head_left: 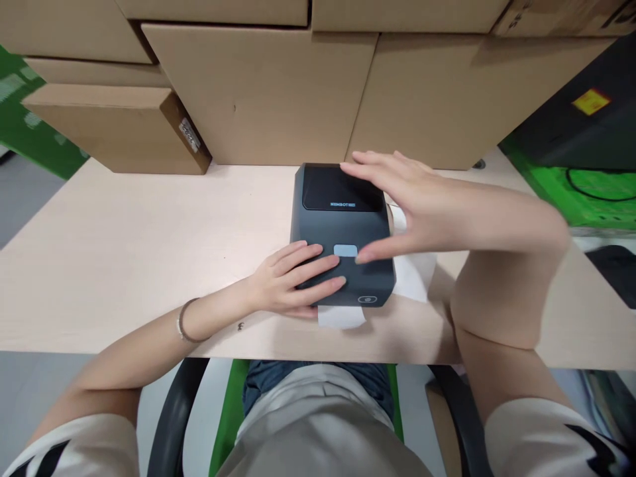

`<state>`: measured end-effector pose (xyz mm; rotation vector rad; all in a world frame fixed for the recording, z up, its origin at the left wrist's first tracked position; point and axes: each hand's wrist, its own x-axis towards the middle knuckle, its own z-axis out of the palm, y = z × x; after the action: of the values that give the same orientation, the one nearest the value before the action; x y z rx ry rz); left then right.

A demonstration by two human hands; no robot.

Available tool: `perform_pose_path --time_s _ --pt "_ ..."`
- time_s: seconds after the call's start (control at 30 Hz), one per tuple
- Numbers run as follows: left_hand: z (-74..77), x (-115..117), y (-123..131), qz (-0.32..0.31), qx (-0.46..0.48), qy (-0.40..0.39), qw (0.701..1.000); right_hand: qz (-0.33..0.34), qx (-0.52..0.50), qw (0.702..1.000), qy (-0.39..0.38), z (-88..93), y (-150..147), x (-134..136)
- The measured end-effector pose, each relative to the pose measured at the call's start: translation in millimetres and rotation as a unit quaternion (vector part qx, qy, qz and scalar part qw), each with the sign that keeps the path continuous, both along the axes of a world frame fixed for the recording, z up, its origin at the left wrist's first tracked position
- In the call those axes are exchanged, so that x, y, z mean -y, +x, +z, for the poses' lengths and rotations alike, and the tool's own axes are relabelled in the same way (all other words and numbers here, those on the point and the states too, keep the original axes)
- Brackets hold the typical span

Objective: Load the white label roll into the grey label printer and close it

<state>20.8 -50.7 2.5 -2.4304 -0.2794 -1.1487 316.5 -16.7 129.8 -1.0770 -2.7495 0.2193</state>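
Observation:
A dark grey label printer (pixel 318 225) with a glossy black top panel and a light blue button stands on the pale table. White paper (pixel 342 317) sticks out from its front edge. My left hand (pixel 298 278) lies on the printer's left front, fingers stretched over the lid toward the button. Over the right side is my right hand (pixel 397 199), thumb near the button and fingers spread at the rear right edge. More white paper (pixel 415 275) rests on the table to the right of the printer, partly under my right arm.
Large cardboard boxes (pixel 268 99) are stacked behind the printer. A flatter box (pixel 104 126) stands at the back left. At right are a dark case (pixel 571 132), a green surface (pixel 561 192) and a black object (pixel 613 268). Chair armrests (pixel 171 424) flank my body.

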Motion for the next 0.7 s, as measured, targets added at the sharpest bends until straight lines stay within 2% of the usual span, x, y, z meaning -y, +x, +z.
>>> perform_pose_path --time_s 0.1,0.2,0.33,0.47,0.53,0.63,0.7 --pt "-16.6 -7 -4 -0.02 0.043 0.05 0.998 0.041 -0.012 0.998 0.042 -0.5 -2 21" --pt "-24.6 -8 -5 0.005 0.085 0.072 0.994 0.059 -0.009 0.996 0.073 -2.5 -14 41" --pt "-30.6 -6 -4 0.044 0.127 0.103 0.986 0.043 -0.008 0.995 0.086 1.2 -25 51" --pt "-37.7 -6 -3 0.099 0.12 0.136 0.978 0.008 -0.018 0.994 0.109 11.6 -16 52" --pt "-44.6 -7 -5 0.092 0.126 0.129 0.979 -0.005 -0.022 0.994 0.11 15.7 -9 55" --pt "-62.5 -7 -10 0.058 0.135 0.094 0.985 -0.021 -0.021 0.994 0.105 17.7 1 61" --pt "-77.1 -6 -16 0.059 0.096 -0.033 0.993 -0.023 -0.019 0.993 0.114 17.7 6 64"
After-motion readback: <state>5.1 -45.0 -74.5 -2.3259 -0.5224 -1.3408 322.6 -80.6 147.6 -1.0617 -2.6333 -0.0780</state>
